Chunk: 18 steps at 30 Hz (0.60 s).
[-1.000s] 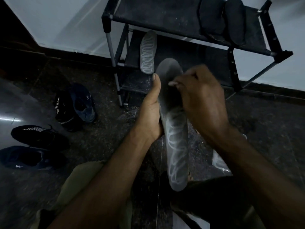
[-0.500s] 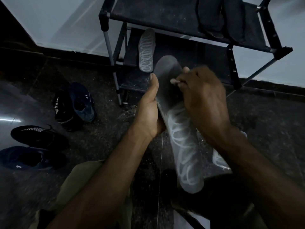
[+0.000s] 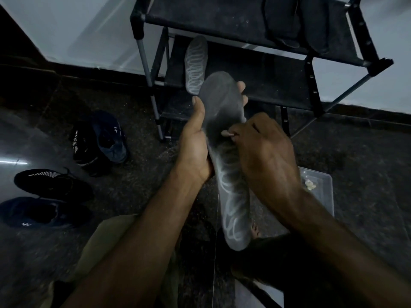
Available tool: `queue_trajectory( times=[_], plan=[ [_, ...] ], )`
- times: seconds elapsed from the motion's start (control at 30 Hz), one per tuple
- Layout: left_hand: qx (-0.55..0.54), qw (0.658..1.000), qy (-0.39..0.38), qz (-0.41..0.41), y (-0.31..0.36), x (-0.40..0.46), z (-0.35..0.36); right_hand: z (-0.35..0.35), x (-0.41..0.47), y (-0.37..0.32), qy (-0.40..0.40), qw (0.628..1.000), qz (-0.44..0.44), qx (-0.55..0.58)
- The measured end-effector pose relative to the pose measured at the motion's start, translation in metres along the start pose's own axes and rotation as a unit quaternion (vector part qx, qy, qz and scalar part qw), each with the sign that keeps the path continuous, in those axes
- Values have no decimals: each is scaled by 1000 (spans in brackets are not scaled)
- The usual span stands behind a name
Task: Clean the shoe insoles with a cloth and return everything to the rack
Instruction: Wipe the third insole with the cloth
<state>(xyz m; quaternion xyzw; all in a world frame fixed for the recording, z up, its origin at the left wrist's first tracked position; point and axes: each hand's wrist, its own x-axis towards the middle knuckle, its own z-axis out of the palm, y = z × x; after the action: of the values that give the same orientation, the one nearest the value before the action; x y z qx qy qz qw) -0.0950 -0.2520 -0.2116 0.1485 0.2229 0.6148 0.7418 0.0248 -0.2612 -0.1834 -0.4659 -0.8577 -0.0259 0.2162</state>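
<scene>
A grey insole [image 3: 233, 196] with pale looping lines stands upright in front of me, toe end up. My left hand [image 3: 195, 143] grips its upper half, thumb on the left edge and fingertips showing past the right edge. My right hand [image 3: 266, 156] has curled fingers pressed to the insole's middle, thumb pinched; what looks like a dark cloth [image 3: 223, 150] is bunched under them, mostly hidden. A matching insole [image 3: 195, 63] leans on the middle shelf of the black shoe rack [image 3: 222, 16].
Two dark insoles [image 3: 289, 18] lie on the rack's top shelf. Several dark shoes sit on the floor at left: a pair [image 3: 106, 138] near the rack leg, two more [image 3: 51, 183] [image 3: 37, 212] further left. A clear plastic box [image 3: 320, 190] stands at right.
My right hand has slid down the insole from near the toe end to its middle. The insole's lower end swung slightly right, and my left hand keeps its grip.
</scene>
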Motion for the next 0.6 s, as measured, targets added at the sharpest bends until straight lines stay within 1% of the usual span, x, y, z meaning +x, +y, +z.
queue_trajectory(
  times=[0.13,0.2,0.3,0.4,0.5,0.57,0.6],
  plan=[
    [-13,1000,-26,-10,-3,-2,6,-5,34,10,51,998,33,22],
    [-23,999,-27,-4,-1,-2,7,-3,42,9,53,997,42,25],
    [-35,999,-13,7,6,-1,2,3,23,-10,20,998,27,55],
    [-9,1000,8,21,8,0,-4,3,2,-24,8,995,15,95],
    [23,999,23,15,5,-3,7,0,17,-15,48,992,13,112],
    [40,998,48,5,0,-5,12,0,38,-6,81,990,30,107],
    [42,997,61,9,-1,-5,12,1,47,-3,84,990,36,104]
  ],
)
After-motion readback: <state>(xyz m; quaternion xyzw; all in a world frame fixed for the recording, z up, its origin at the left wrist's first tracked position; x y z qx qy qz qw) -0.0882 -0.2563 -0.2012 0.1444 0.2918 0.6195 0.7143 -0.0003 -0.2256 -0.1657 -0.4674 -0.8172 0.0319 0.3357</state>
